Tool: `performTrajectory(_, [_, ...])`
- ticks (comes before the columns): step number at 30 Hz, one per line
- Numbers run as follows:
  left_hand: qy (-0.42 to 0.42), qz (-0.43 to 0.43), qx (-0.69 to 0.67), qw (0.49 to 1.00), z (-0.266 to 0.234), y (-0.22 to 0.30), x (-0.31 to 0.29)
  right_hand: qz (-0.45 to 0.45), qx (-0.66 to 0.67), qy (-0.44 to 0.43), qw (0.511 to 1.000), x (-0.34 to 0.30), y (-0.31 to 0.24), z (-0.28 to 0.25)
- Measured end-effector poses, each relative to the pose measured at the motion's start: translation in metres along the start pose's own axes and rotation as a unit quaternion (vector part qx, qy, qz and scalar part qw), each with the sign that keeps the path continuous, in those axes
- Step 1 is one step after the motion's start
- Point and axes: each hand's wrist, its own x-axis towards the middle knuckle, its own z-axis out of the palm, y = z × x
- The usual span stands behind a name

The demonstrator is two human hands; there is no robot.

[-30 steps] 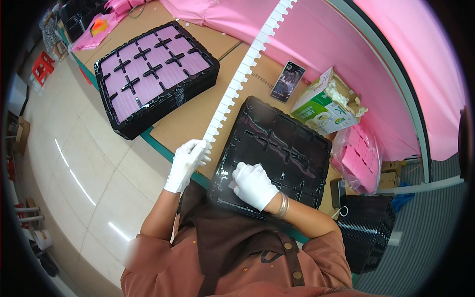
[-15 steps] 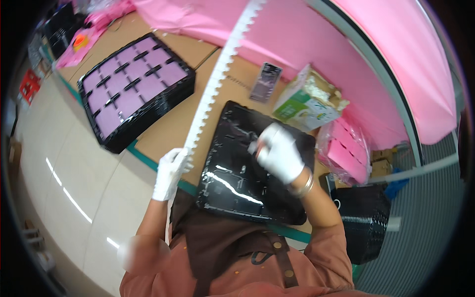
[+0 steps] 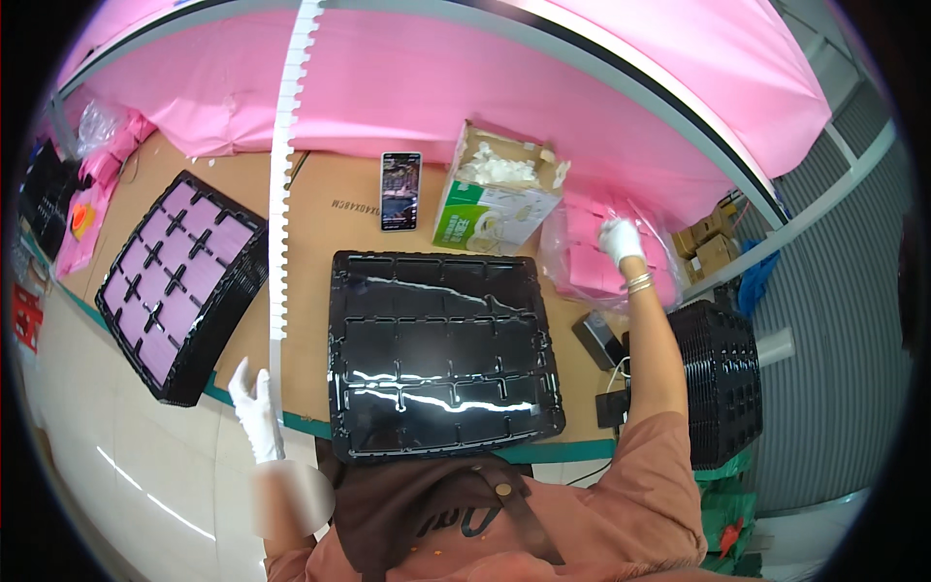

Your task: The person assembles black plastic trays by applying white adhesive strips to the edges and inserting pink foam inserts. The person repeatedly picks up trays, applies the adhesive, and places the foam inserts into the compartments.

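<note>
My left hand (image 3: 255,412), in a white glove, is open with its fingers apart. It is beside the lower end of a long white strip (image 3: 280,242) with a toothed edge. In front of me lies a glossy black plastic tray (image 3: 441,335) with moulded ridges. My right hand (image 3: 619,240), also gloved, reaches to flat pink pieces (image 3: 593,270) in a clear plastic bag. Its fingers look bunched, and whatever may be in them is hidden.
A pile of black trays with lilac panels (image 3: 175,281) stands at left. Behind the tray are a phone (image 3: 401,192) and a carton (image 3: 499,209) with white bits inside. A dark box (image 3: 599,339) lies right of the tray, beside stacked black trays (image 3: 720,383).
My right hand has gone from above the black tray to the bagged pink pieces at right. My left hand's fingers have opened beside the white strip. The view has turned.
</note>
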Motion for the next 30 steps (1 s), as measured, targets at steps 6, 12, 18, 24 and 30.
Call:
performTrajectory(6, [0.017,-0.013,0.003,1.0,-0.003,0.023,0.009,0.02,0.097,-0.081,0.992,-0.054,-0.008,0.039])
performTrajectory(12, [0.009,-0.014,-0.014,1.0,0.007,0.048,0.006,-0.01,0.05,-0.055,0.997,-0.063,-0.013,0.038])
performTrajectory(18, [0.006,-0.007,-0.03,0.999,0.01,0.054,0.006,0.003,0.113,0.003,0.994,-0.068,-0.005,0.046])
performTrajectory(24, [-0.002,0.013,-0.059,0.998,0.011,0.069,0.009,0.052,0.163,0.003,0.985,-0.065,0.002,0.053])
performTrajectory(30, [-0.023,0.048,-0.06,0.997,0.031,0.106,0.008,0.059,0.209,-0.017,0.976,-0.056,0.011,0.054])
